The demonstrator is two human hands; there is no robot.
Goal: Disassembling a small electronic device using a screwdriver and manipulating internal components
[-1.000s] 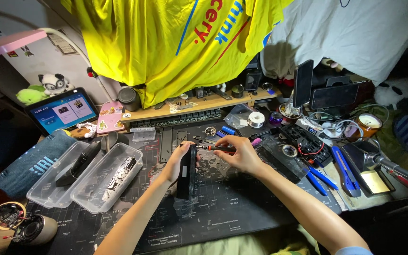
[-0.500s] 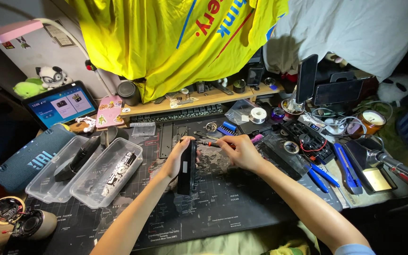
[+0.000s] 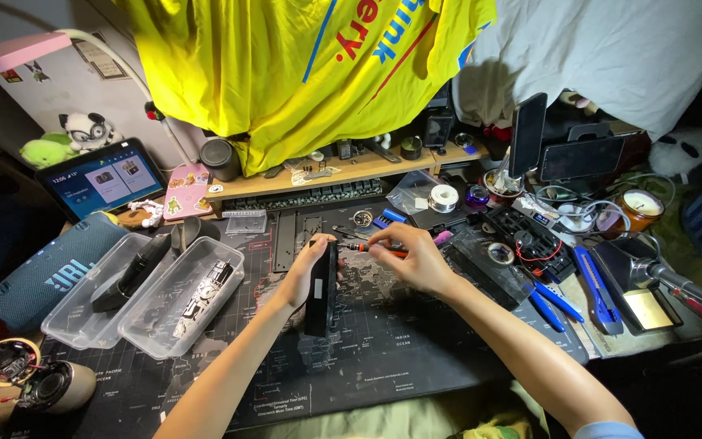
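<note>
A long black device part (image 3: 321, 293) stands on edge on the dark desk mat (image 3: 383, 358) in the middle of the view. My left hand (image 3: 305, 272) grips its upper end from the left. My right hand (image 3: 410, 258) holds a small screwdriver with an orange and black handle (image 3: 365, 247), its tip pointing left at the top of the black part.
Two clear plastic bins (image 3: 172, 305) with parts sit left of the mat, next to a teal fabric speaker (image 3: 46, 276). A tablet (image 3: 103, 177) stands at back left. Blue pliers (image 3: 550, 301), a blue cutter (image 3: 595, 289), tape rolls and cables crowd the right side. A wooden shelf (image 3: 343, 172) runs behind.
The camera view has shifted slightly. Both hands stay on the black part and the screwdriver, with the screwdriver still at the part's top end.
</note>
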